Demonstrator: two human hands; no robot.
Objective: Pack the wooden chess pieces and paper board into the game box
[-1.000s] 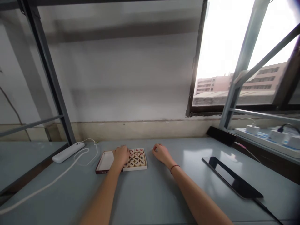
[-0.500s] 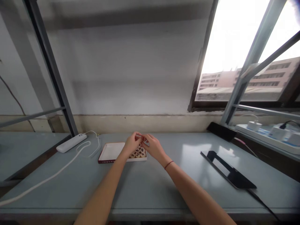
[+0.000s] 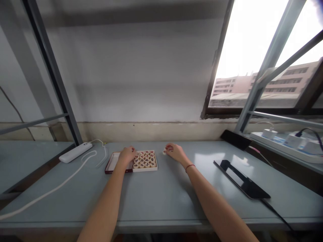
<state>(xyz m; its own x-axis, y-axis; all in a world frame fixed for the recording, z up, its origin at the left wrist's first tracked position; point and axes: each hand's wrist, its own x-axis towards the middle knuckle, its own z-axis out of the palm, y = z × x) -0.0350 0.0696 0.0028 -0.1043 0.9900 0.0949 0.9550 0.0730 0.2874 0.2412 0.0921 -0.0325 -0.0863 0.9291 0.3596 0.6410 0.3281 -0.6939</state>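
Observation:
A shallow white box (image 3: 145,170) holds rows of round xiangqi pieces (image 3: 147,160) with red and black characters, lying face up. Against its left side is the dark red lid (image 3: 110,167), its pale inside showing. My left hand (image 3: 127,155) hovers over the lid's right part beside the pieces, fingers curled together; whatever they may pinch is hidden. To the right of the box, my right hand (image 3: 175,152) has its fingers closed on a single pale xiangqi piece (image 3: 164,152), at or just above the tabletop.
A white power bank or similar device (image 3: 75,153) with a white cable (image 3: 60,183) lies at left. On the right are a dark tablet-like device (image 3: 242,181) with a black cable, a black slab (image 3: 236,139) and a power strip (image 3: 285,146) with plugs. Metal posts rise at both sides.
My hands were together above the box and have parted. The left moved left over the lid; the right moved right to the table with a piece. The pieces in the box are now uncovered.

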